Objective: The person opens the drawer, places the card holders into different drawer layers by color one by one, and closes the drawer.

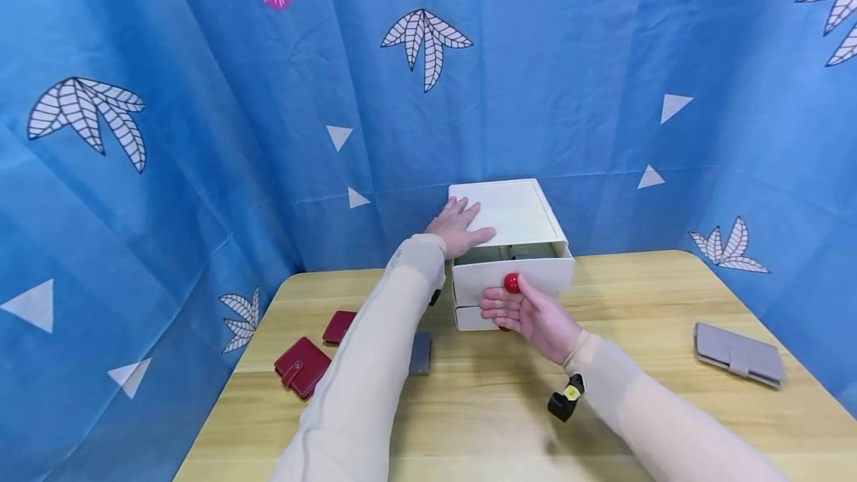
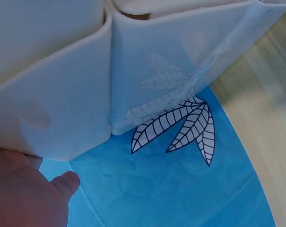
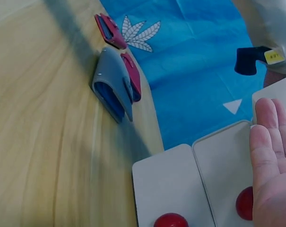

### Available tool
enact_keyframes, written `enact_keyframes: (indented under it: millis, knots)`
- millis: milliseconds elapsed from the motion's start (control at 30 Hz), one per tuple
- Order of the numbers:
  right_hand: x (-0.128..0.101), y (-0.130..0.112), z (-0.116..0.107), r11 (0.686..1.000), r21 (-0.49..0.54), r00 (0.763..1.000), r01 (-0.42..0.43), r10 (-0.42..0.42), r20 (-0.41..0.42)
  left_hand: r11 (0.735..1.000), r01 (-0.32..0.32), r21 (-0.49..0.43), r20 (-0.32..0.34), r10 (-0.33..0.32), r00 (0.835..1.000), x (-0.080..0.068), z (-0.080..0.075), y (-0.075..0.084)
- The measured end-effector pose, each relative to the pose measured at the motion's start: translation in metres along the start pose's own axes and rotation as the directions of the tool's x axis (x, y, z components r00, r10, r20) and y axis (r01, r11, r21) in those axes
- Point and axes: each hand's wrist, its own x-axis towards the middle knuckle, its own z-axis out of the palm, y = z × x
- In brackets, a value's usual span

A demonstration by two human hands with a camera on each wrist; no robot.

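Centre of the head view, a white drawer box [image 1: 509,244] sits at the back of the table [image 1: 482,407], top drawer [image 1: 512,274] pulled partly out, and the right hand [image 1: 529,312] is at its front with thumb and fingers around the red knob [image 1: 512,283]; the left hand [image 1: 458,225] lies flat on the box top, fingers straight, holding nothing. Only this view takes in the grey wallet [image 1: 739,353] at right, well apart from the box, and the red wallets [image 1: 303,367] at lower left. The right wrist view adds what the head view hides: a second red knob [image 3: 170,221] at the bottom edge on the lower drawer front, the gripped knob [image 3: 245,203] half covered by the palm at lower right, and a grey wallet [image 3: 112,85] standing open beside a red one near the top. The left wrist view is close and narrow: the white box wall [image 2: 86,94] fills the upper half, part of the left hand blurred in the lower left corner, blue leaf-print cloth [image 2: 180,179] below. The drawer's contents are too dim to make out. Both forearms, in pale sleeves, reach forward from the bottom of the frame
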Motion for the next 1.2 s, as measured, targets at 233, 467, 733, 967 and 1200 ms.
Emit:
enact_keyframes:
  millis: [233,467,733,967,1200]
  knots:
    - [0.010,0.001,-0.001,1.000,0.027,1.000,-0.011,0.012,-0.025,1.000,-0.004,0.005,0.029,0.004,1.000,0.000,-0.004,-0.003]
    - [0.019,-0.002,0.000,0.998,0.043,0.997,-0.034,0.037,-0.061,1.000,-0.006,0.004,0.040,0.006,0.999,-0.003,-0.009,-0.005]
    - [0.026,-0.002,-0.002,0.996,0.070,0.994,-0.053,0.059,-0.090,1.000,0.006,0.002,0.044,-0.006,0.999,-0.005,-0.011,-0.004]
    - [0.029,-0.003,-0.004,0.992,0.112,0.990,-0.057,0.070,-0.121,1.000,0.023,-0.004,0.061,-0.023,0.998,-0.005,-0.012,0.001]
    - [0.028,-0.005,-0.006,0.990,0.129,0.986,-0.058,0.077,-0.148,1.000,0.020,-0.009,0.063,-0.019,0.998,-0.003,-0.012,0.007]
